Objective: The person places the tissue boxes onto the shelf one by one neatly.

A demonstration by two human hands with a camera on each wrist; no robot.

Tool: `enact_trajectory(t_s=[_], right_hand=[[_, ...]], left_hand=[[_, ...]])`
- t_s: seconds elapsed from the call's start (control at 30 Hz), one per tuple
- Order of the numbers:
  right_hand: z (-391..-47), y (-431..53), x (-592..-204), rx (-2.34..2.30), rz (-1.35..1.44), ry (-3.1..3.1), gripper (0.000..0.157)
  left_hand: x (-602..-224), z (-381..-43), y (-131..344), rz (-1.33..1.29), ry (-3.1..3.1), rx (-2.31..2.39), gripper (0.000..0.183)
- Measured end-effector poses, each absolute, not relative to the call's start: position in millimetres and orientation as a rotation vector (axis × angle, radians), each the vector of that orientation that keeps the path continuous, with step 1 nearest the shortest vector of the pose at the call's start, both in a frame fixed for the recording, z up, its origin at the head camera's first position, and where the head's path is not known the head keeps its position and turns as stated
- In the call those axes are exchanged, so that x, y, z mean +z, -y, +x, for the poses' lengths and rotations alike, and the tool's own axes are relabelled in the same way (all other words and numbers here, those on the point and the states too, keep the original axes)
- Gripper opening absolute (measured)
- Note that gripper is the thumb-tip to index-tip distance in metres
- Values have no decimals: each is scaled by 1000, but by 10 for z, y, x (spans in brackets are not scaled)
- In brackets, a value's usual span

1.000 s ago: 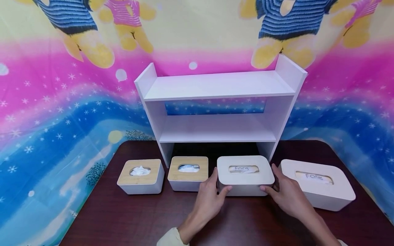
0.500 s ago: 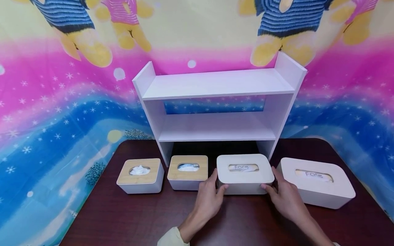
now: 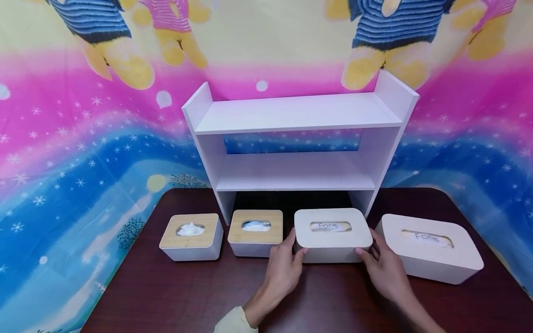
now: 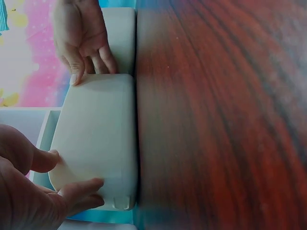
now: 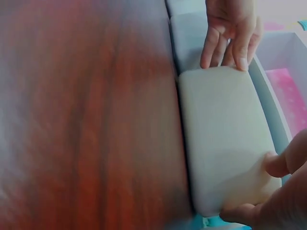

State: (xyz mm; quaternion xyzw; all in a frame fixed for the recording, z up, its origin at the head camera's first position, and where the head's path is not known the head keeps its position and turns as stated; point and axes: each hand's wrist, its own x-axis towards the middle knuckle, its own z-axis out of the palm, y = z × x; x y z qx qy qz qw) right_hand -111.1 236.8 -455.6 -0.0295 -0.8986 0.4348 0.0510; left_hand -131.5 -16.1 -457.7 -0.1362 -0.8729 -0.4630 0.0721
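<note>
A white tissue box (image 3: 329, 255) with "Face" lettered in its oval slot sits on the dark wooden table before the shelf. My left hand (image 3: 283, 266) holds its left end, thumb on the front face and fingers at the side. At the opposite end my right hand (image 3: 388, 269) grips the box the same way. The left wrist view shows the box's front (image 4: 98, 129) between both hands; the right wrist view shows that front (image 5: 228, 129) too, with the right thumb and a finger on its near end.
Two smaller tissue boxes with wooden lids, one at far left (image 3: 189, 238) and one beside my left hand (image 3: 255, 235), stand in the row. Another white "Face" box (image 3: 433, 254) lies angled at right. A white two-tier shelf (image 3: 295, 173) rises behind, before a patterned cloth (image 3: 270, 51).
Both hands keep their hold on the white tissue box, and it stays in about the same place. The whole head view shifts slightly.
</note>
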Motion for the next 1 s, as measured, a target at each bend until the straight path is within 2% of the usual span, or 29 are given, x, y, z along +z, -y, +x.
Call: enact_trajectory(t_s=[0.2, 0.53, 1.0], right_hand=[[-1098, -2334, -4607, 1480, -133, 2626, 71], [-1069, -2326, -4617, 1320, -115, 2610, 68], [-1000, -2335, -4274, 1137, -90, 2515, 68]], left_hand=[[-4603, -1317, 167, -374, 2602, -1401, 60], [-4559, -1269, 193, -327, 2562, -1496, 59], [-4288, -1265, 240, -347, 2456, -1572, 58]])
